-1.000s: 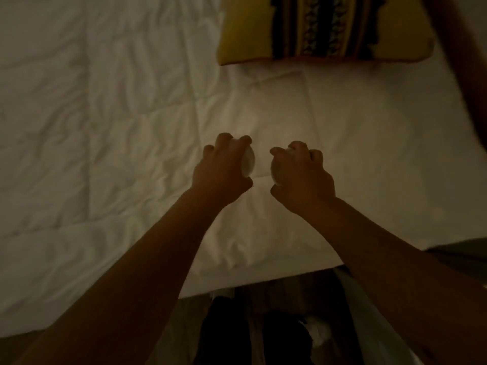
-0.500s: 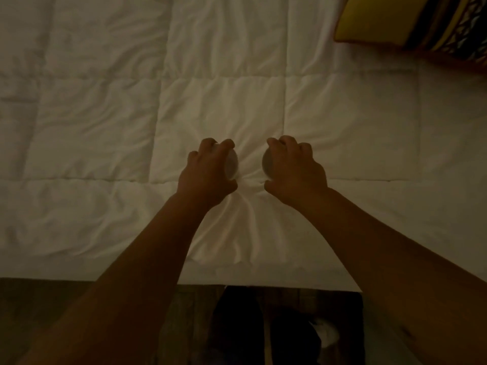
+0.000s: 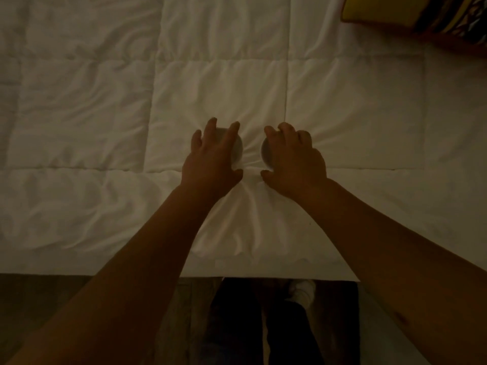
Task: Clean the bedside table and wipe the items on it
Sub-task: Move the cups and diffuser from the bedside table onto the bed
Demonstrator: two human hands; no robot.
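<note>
White quilted bedding (image 3: 216, 83) is spread across most of the head view, stitched into large squares and creased where the hands press into it. Two small, round, pale objects are seen on it, side by side and slightly apart; what they are cannot be told in the dim light. The left round pale object (image 3: 237, 150) is covered from above by the left hand (image 3: 210, 162), whose fingers (image 3: 232, 133) are spread and draped over its top, with the thumb lying on the bedding at its near side. The grip looks loosened, but whether the object is actually held or only rested upon cannot be told. The right round pale object (image 3: 266, 154) is covered by the right hand (image 3: 295, 164), whose fingers are curled over its far edge while the thumb lies on the bedding below it; this grip cannot be judged either. Both objects are set on the bed, well inside its near edge, and the fabric is gathered into radiating folds between and below the hands. A yellow cushion with a dark patterned band (image 3: 421, 17) is seen at the upper right corner, lying on the bedding well apart from the hands. Dark wooden flooring (image 3: 79, 306) and dark trouser legs (image 3: 237, 325) are visible below the bed's edge.
</note>
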